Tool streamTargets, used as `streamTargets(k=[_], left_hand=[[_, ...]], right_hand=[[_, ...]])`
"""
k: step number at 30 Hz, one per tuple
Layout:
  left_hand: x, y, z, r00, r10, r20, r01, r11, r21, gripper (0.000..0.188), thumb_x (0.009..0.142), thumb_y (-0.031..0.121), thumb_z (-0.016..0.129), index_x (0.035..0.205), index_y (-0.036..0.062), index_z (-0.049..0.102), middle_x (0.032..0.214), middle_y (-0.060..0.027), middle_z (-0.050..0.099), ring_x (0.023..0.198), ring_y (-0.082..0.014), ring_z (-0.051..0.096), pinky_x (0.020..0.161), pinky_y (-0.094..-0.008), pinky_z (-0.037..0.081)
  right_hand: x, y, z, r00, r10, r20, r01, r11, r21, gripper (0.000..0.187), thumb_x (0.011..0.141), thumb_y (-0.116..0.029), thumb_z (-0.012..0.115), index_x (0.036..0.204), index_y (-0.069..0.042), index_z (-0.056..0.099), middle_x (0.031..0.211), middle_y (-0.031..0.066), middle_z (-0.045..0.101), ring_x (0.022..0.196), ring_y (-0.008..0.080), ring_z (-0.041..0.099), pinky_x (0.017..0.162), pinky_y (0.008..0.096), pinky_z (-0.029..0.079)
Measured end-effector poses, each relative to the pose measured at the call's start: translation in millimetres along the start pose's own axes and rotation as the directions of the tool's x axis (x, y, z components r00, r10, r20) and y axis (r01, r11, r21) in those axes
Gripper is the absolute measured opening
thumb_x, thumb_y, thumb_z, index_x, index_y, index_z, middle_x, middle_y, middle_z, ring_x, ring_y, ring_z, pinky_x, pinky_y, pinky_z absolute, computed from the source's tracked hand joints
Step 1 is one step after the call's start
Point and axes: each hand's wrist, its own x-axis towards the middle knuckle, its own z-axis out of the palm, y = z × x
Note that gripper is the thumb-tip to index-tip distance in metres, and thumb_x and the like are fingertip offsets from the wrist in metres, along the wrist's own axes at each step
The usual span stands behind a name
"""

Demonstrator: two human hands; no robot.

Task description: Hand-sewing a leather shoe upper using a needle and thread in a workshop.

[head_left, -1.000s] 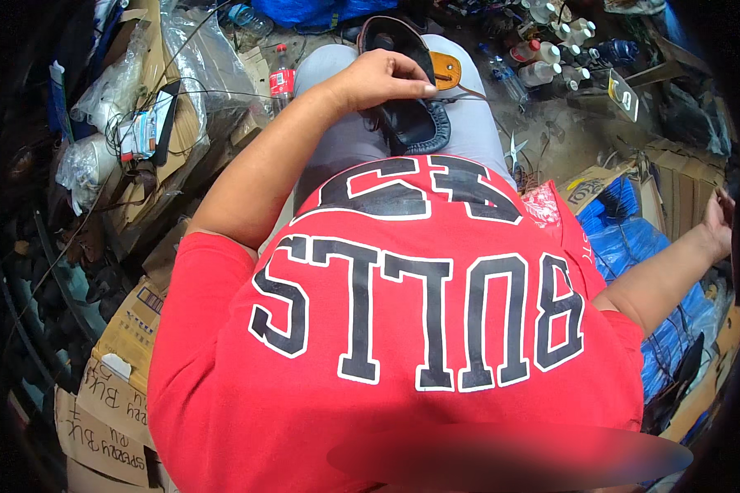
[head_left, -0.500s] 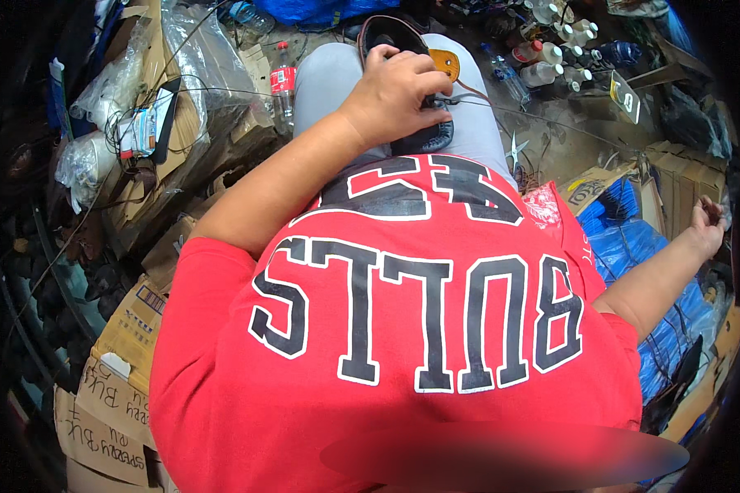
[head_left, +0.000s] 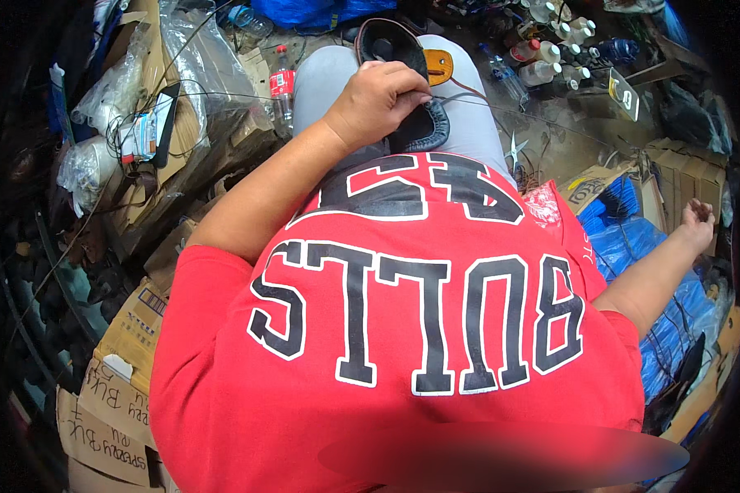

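Observation:
On my lap, between the grey-trousered knees, rests a dark leather shoe with a brown-edged opening. A tan leather piece with small holes and a thin brown lace stick out beside it. Over the shoe's middle, my left hand has thumb and fingertips pressed together at its edge; what they pinch, perhaps a thread, is too small to make out. My right hand is stretched far out to the right, its fingers curled in; whatever they hold is hidden. A thin dark line runs from near the shoe toward the right.
A red-labelled bottle stands left of my knee. Several bottles cluster at the far right, with scissors by my right thigh. Blue plastic wrapping lies under my right arm. Cardboard and clear plastic fill the left side.
My left hand has drawn back a little to the left, its spread fingers now pinched together, showing more of the shoe. My right hand has shifted slightly inward and toward me.

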Motion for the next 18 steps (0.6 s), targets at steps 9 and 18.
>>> streamTargets(k=[9, 18], left_hand=[[-3, -7, 0, 0.994, -0.083, 0.068, 0.089, 0.993, -0.079, 0.009, 0.080, 0.004, 0.064, 0.087, 0.0033, 0.061, 0.081, -0.0110, 0.059, 0.073, -0.0246, 0.059, 0.065, -0.0319, 0.046], [-19, -24, 8, 0.874, -0.452, 0.177, 0.441, 0.585, -0.681, 0.007, 0.091, 0.007, 0.051, 0.096, 0.0015, 0.051, 0.097, -0.0078, 0.058, 0.080, -0.0136, 0.059, 0.074, -0.0258, 0.047]], right_hand=[[6, 12, -19, 0.984, 0.019, -0.178, -0.026, 0.999, -0.037, 0.035, 0.099, -0.025, 0.033, 0.079, -0.002, 0.051, 0.060, 0.0065, 0.050, 0.055, 0.0191, 0.046, 0.057, 0.0358, 0.036], [-1, 23, -37, 0.984, 0.028, -0.176, -0.032, 0.999, -0.019, 0.032, 0.098, -0.022, 0.036, 0.076, -0.003, 0.052, 0.061, 0.0060, 0.051, 0.056, 0.0183, 0.047, 0.055, 0.0353, 0.035]])
